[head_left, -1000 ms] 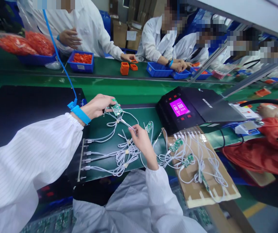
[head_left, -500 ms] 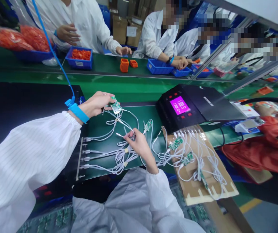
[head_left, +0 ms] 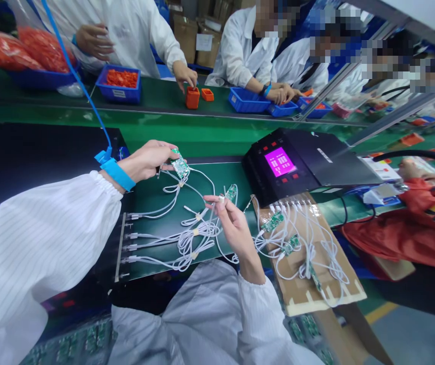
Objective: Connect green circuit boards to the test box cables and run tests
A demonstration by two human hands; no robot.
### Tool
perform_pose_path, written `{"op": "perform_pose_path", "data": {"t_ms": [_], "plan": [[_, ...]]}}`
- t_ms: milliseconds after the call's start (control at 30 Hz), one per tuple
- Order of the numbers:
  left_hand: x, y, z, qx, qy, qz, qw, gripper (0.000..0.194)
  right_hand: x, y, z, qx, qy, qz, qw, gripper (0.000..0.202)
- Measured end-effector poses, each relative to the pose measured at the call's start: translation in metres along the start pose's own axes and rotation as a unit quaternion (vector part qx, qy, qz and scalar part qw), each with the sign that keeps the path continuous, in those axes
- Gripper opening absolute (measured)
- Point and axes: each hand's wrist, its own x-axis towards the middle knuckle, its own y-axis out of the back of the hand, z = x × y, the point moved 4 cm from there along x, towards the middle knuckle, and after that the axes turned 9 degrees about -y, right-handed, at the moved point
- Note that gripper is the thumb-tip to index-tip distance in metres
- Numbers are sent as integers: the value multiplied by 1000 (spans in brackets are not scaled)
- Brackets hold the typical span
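My left hand (head_left: 151, 161), with a blue strap at its wrist, pinches a green circuit board (head_left: 180, 166) above the green work surface. A white cable (head_left: 201, 173) runs from the board's edge. My right hand (head_left: 236, 228) has thumb and fingers closed on a small white cable plug (head_left: 221, 198); its far end is partly hidden by the fingers. Just behind the right fingertips lies another circuit board (head_left: 231, 192). Bundled white cables (head_left: 190, 243) spread below and between my hands, joined to a metal connector strip (head_left: 121, 248) on the left.
A black tester with a lit magenta screen (head_left: 280, 161) stands to the right. Before it, cardboard (head_left: 326, 289) carries more boards and tangled cables. A blue cord (head_left: 84, 88) rises from my left wrist. Across the line, co-workers handle orange parts near blue bins (head_left: 248, 101).
My right hand has moved right and slightly up, from a loose white cable end to a white plug. My left hand keeps the board. A co-worker's hand has come down onto the orange boxes.
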Motion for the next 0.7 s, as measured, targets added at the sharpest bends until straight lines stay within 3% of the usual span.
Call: {"op": "perform_pose_path", "data": {"t_ms": [233,433,700], "plan": [[0,-4,-5,27,12,-62,998,20,6,1,-11,-17,74,68,995,40],[-6,-7,-5,25,-9,-126,992,22,24,-4,9,-20,0,160,987,41],[-6,-8,-2,16,-14,-116,993,25,39,-17,20,-10,12,157,988,34]]}}
